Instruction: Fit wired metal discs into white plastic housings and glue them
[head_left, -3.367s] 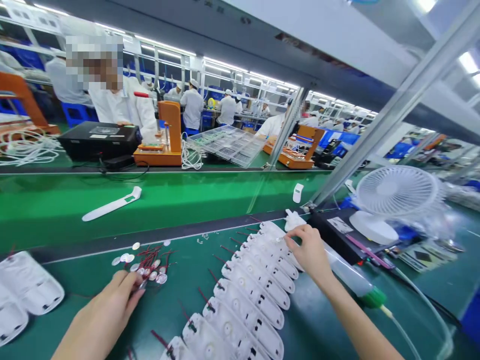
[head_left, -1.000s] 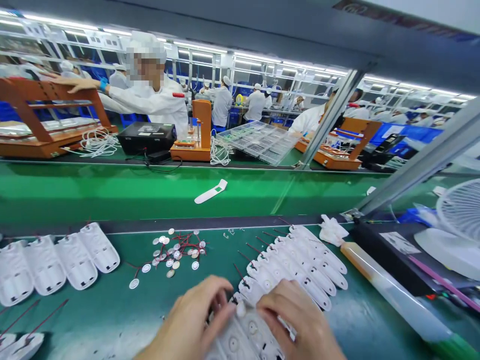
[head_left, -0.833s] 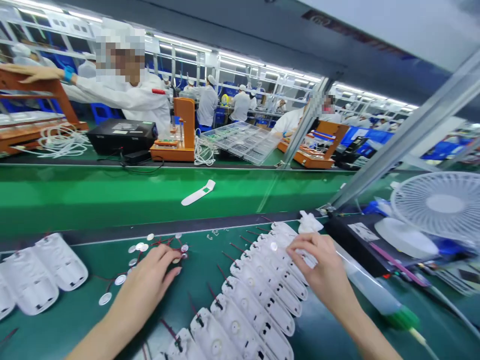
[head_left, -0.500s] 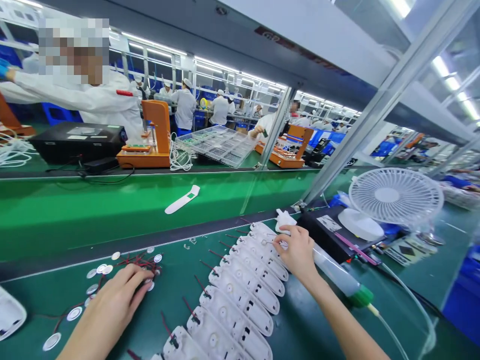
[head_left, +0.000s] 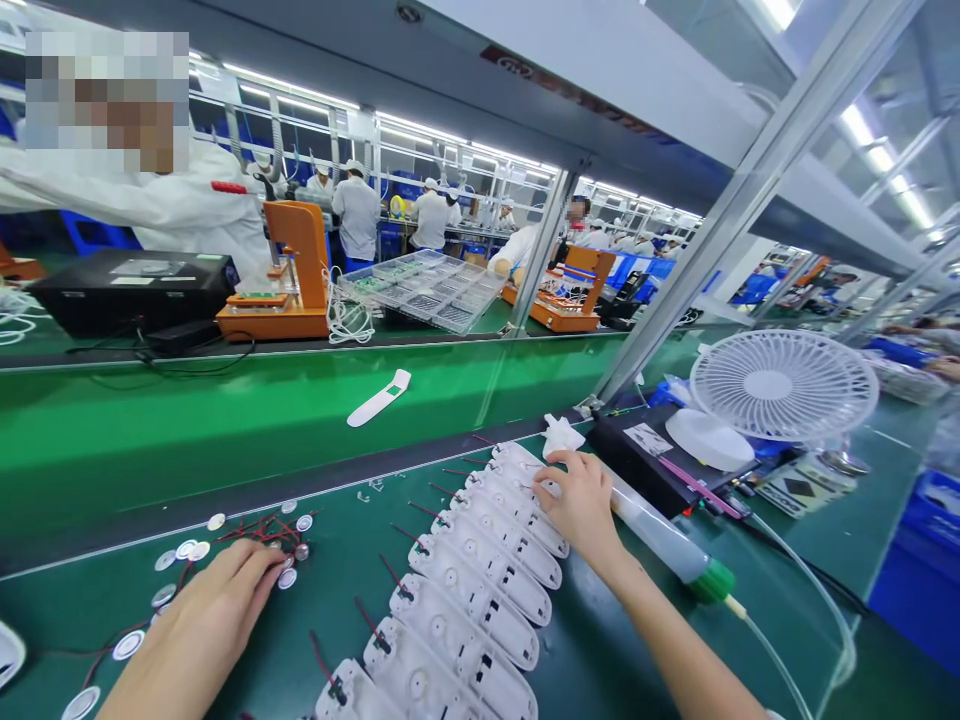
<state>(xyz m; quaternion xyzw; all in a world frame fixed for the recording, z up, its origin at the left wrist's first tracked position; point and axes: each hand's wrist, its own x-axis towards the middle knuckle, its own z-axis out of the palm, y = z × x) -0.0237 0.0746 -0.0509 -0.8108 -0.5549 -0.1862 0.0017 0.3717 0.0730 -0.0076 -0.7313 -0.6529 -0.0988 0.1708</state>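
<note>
My left hand (head_left: 206, 610) is at a cluster of small round discs (head_left: 199, 551) with thin red wires (head_left: 259, 527). Its thumb and fingertips are pinched on one disc at the cluster's right side; the fingers partly hide it. A row of white plastic housings (head_left: 450, 578) runs from the bottom centre toward the back, each with a dark red wire at its left end. Over the far end of this row is my right hand (head_left: 579, 500), thumb and index finger curled together around something small and pale that I cannot make out. Beside it lies a translucent glue syringe (head_left: 660, 530) with a green cap.
Crumpled white tissue (head_left: 561, 436) and a black box (head_left: 645, 465) sit behind my right hand. A white fan (head_left: 784, 385) stands at the right. One white part (head_left: 379, 398) lies on the green conveyor belt (head_left: 247, 410). Across it, a co-worker (head_left: 202, 205) sits behind orange fixtures (head_left: 300, 270).
The view has shifted slightly, so most things sit further left. Against the bench, the white part on the belt has moved right. Both hands remain at nearly the same spots.
</note>
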